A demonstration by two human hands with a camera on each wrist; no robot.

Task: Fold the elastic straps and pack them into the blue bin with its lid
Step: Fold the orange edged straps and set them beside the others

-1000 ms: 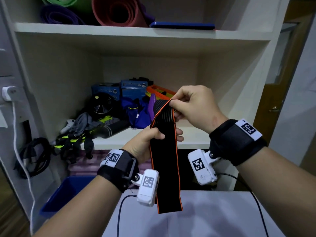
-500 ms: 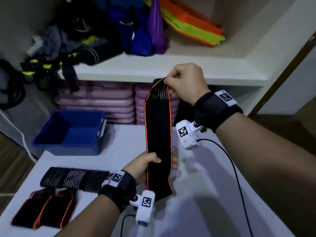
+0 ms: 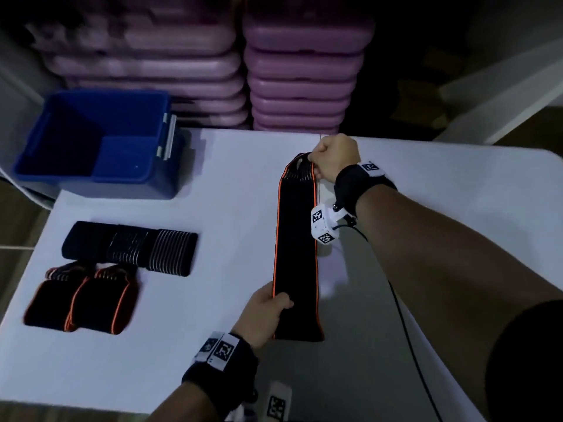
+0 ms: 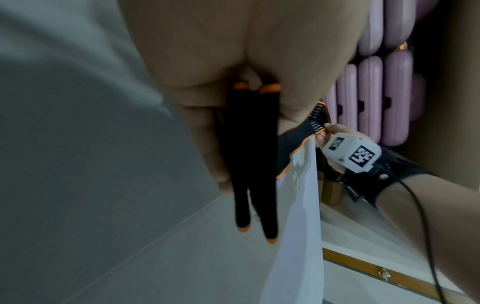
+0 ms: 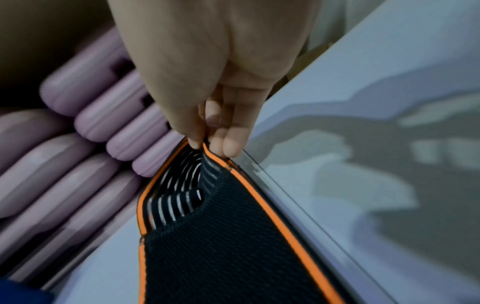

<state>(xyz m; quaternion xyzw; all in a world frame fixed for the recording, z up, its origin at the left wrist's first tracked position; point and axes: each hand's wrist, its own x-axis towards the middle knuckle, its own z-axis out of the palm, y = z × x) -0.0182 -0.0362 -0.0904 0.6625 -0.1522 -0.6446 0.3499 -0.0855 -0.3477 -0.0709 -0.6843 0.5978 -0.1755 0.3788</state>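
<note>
A long black elastic strap with orange edging (image 3: 295, 245) stretches lengthwise over the white table (image 3: 231, 208). My right hand (image 3: 330, 159) pinches its far, striped end (image 5: 182, 185). My left hand (image 3: 262, 312) grips its left edge near the near end, where two layers (image 4: 249, 164) hang between thumb and fingers. An open blue bin (image 3: 91, 138) stands at the table's far left corner, a grey-white clasp on its right wall. Two folded orange-edged straps (image 3: 82, 300) and a folded black strap with white stripes (image 3: 131, 248) lie at the left.
Stacks of purple cases (image 3: 243, 71) stand behind the table's far edge. A black cable (image 3: 405, 330) runs from my right wrist camera across the table toward me. No lid for the bin is visible.
Both hands lowered the strap from in front of the shelf down to the table. My view tilted down, bringing the bin and the folded straps into sight. Both grips stayed on.
</note>
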